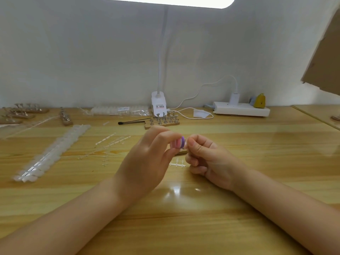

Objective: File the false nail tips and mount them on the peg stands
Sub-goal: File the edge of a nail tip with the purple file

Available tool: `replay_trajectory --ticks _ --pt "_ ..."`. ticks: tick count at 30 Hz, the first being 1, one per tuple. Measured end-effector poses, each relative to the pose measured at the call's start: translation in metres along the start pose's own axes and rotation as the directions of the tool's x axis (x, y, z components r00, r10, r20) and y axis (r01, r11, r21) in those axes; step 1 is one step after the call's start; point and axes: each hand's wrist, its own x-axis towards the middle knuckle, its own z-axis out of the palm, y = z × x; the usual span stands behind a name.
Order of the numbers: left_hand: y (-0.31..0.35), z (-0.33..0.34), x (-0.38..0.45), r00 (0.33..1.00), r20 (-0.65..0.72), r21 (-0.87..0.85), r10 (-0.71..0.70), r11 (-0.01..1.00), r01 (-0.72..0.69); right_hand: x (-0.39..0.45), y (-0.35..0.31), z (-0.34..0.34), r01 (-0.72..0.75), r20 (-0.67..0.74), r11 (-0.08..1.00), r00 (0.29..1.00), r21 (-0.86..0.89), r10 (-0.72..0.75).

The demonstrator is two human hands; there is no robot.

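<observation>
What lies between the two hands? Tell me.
In the head view, a pink-and-purple nail file, gripped by the left hand, meets the right hand fingertips.

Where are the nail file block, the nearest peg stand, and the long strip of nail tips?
nail file block (179,143), head view, on its purple end face between the hands.
peg stand (162,122), head view, on its wooden base under the pegs.
strip of nail tips (53,153), head view, mid-strip.

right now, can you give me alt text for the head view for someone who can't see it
Over a wooden table, the left hand holds a small pink and purple nail file against something tiny pinched in the right hand. Behind them stands a peg stand, with strips of false nail tips at the left.
</observation>
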Motion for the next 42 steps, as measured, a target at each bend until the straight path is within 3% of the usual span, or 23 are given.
replay_trajectory --ticks 5,9,15,19,24,27,30,33,38,42 --pt "0.003 0.006 -0.003 0.996 0.086 0.040 -0.038 0.999 0.035 0.001 -0.001 -0.002 -0.011 -0.012 0.999 1.000 0.031 0.012" --pt "0.002 0.003 -0.001 0.998 -0.004 -0.005 -0.059 0.998 0.059 0.001 0.000 0.000 -0.008 -0.014 1.000 1.000 0.009 0.008" --pt "0.004 0.006 -0.005 0.993 0.073 0.052 -0.096 0.994 0.093 0.001 -0.001 -0.001 -0.014 -0.042 0.999 0.999 0.036 0.015" --pt "0.009 0.005 0.000 1.000 -0.006 0.001 0.012 1.000 -0.012 0.002 0.001 0.000 -0.010 -0.021 1.000 1.000 0.023 0.011" --pt "0.003 0.007 -0.006 0.993 0.049 0.109 -0.104 0.989 0.098 0.002 -0.002 0.000 -0.018 -0.045 0.998 0.999 0.056 0.021" --pt "0.006 0.003 -0.001 0.999 -0.025 0.044 -0.022 0.999 0.023 0.001 -0.001 0.000 -0.019 -0.040 0.999 0.999 0.041 0.021" --pt "0.012 0.007 0.000 1.000 0.008 0.031 -0.011 0.999 0.010 0.001 -0.001 0.000 -0.021 -0.025 0.999 0.999 0.027 0.021" --pt "0.007 0.007 -0.005 0.994 0.049 0.092 -0.100 0.991 0.095 0.002 -0.001 -0.001 -0.021 -0.047 0.998 0.999 0.054 0.024" --pt "0.012 0.005 0.000 1.000 0.004 0.083 0.004 0.997 -0.004 0.004 0.001 0.000 -0.018 -0.037 0.998 0.999 0.055 0.020" --pt "0.007 0.007 -0.005 0.996 0.065 0.195 -0.062 0.980 0.048 0.004 0.000 -0.002 -0.044 -0.071 0.996 0.996 0.074 0.049"
